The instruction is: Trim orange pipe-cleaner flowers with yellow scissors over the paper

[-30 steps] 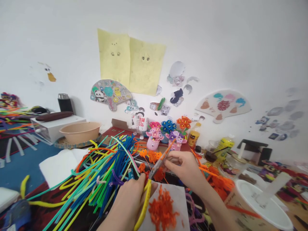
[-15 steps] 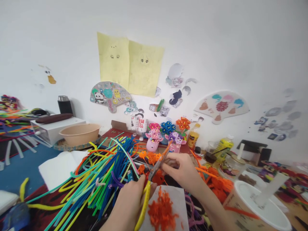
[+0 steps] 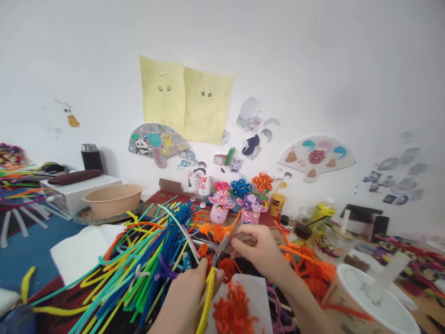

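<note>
Left of the paper (image 3: 260, 292), the left hand (image 3: 188, 290) grips scissors (image 3: 209, 287); beyond it, the right hand (image 3: 259, 246) curls its fingers, their hold unclear. Orange scraps (image 3: 233, 310) top the paper.

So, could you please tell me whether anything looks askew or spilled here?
The yellow papers on the wall look askew: their top edges slope down rightward. No spill stands out; the orange scraps lie on a white sheet.

Reads 囍, in red, on the white fan (image 3: 316, 157). Shows red Chinese characters on the white label (image 3: 204, 185), too small to read surely, and blurred print on the lidded cup (image 3: 361, 294).
</note>
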`<state>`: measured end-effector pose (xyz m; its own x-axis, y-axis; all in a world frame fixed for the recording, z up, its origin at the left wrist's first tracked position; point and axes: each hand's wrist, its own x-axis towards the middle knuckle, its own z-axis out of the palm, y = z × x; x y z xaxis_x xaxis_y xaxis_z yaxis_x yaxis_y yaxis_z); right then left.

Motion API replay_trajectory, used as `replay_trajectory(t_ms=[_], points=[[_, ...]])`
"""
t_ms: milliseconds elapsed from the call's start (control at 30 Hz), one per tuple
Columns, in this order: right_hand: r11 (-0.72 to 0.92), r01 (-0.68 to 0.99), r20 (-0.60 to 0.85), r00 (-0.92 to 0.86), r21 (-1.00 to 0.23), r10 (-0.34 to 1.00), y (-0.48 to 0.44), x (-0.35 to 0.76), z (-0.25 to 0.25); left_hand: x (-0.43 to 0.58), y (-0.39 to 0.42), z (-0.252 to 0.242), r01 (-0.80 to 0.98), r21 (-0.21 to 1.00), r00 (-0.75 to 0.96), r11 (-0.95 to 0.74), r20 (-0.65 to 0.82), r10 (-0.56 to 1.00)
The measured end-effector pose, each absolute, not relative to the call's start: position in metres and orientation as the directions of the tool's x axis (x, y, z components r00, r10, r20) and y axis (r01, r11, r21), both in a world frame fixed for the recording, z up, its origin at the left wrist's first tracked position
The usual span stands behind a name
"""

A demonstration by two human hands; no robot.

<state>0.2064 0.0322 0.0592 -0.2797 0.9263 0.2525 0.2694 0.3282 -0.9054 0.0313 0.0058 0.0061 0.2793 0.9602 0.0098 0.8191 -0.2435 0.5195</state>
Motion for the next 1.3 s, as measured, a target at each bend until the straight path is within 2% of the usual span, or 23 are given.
replay_trajectory(t_ms=[133, 700, 1000, 1300], points=[[0.323, 0.26, 0.25, -0.277, -0.91, 0.928, 0.031, 0.204, 0.06, 0.033, 0.006, 0.002, 0.815, 0.545, 0.244, -0.197, -0.015, 0.97], [0.338, 0.299, 0.255, -0.284, -0.892, 0.924, 0.029, 0.202, 0.06, 0.034, 0.01, -0.007, 0.748, 0.618, 0.285, -0.241, 0.028, 0.958], [0.341, 0.292, 0.256, -0.293, -0.894, 0.921, 0.028, 0.201, 0.058, 0.034, 0.006, 0.0, 0.704, 0.656, 0.277, -0.274, 0.102, 0.955], [0.383, 0.376, 0.28, -0.301, -0.844, 0.912, 0.024, 0.196, 0.061, 0.033, 0.007, 0.0, 0.763, 0.602, 0.265, -0.235, 0.039, 0.963]])
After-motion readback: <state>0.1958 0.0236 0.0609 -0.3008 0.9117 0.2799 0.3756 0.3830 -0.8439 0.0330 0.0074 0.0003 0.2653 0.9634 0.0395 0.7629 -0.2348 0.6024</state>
